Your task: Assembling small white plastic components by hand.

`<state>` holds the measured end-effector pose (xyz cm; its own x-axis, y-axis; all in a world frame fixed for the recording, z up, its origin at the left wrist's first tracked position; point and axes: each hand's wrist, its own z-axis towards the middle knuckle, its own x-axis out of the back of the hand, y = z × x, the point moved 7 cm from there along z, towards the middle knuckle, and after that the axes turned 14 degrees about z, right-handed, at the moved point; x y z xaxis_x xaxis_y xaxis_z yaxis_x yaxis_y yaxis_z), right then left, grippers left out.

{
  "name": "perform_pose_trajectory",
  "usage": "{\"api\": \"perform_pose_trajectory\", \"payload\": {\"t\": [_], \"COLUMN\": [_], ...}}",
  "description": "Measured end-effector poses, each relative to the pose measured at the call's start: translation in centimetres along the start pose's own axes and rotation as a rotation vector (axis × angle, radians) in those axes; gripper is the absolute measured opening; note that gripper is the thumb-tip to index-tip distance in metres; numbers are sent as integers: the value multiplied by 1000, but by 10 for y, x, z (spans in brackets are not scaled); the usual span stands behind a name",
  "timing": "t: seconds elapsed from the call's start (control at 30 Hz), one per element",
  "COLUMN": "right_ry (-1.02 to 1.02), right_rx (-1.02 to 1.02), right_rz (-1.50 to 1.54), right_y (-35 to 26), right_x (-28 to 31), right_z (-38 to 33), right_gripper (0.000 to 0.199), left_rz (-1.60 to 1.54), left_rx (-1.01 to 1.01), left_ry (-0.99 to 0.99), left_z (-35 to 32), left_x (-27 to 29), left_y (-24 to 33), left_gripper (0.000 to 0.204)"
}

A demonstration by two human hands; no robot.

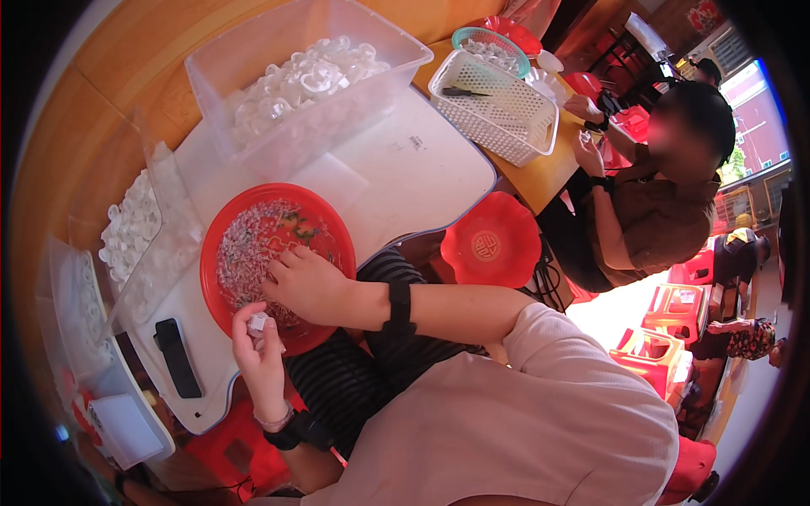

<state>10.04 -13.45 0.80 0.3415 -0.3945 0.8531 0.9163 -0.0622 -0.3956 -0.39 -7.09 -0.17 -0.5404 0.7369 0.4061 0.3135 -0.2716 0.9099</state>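
Note:
My left hand (257,358) is raised at the near edge of a red bowl (212,274), pinching a small white plastic piece (258,321) between thumb and fingers. The bowl holds many thin, clear and whitish small pieces (239,244), with a patterned bottom showing among them. My right hand (308,287) reaches into the bowl, fingers apart and lowered onto the loose pieces. Anything under those fingertips is hidden.
A translucent bin (228,139) of clear round parts stands at the back of the white table (422,181). More white parts (133,228) lie at left, near a black oblong device (177,358). Right are a white basket (494,126), a red scalloped tray (491,244) and a co-worker (650,202).

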Motion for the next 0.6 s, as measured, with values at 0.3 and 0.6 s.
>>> {"api": "perform_pose_trajectory", "payload": {"t": [0.3, 0.6], "right_ry": [23, 113], "right_rx": [-202, -319], "right_rz": [583, 1062], "right_y": [19, 23], "right_x": [20, 48], "right_z": [-10, -30], "right_gripper": [21, 14], "left_rz": [50, -37], "left_rx": [31, -11], "left_ry": [10, -38], "left_z": [-3, 2], "left_x": [0, -23], "left_y": [1, 21], "left_gripper": [31, 39]}}
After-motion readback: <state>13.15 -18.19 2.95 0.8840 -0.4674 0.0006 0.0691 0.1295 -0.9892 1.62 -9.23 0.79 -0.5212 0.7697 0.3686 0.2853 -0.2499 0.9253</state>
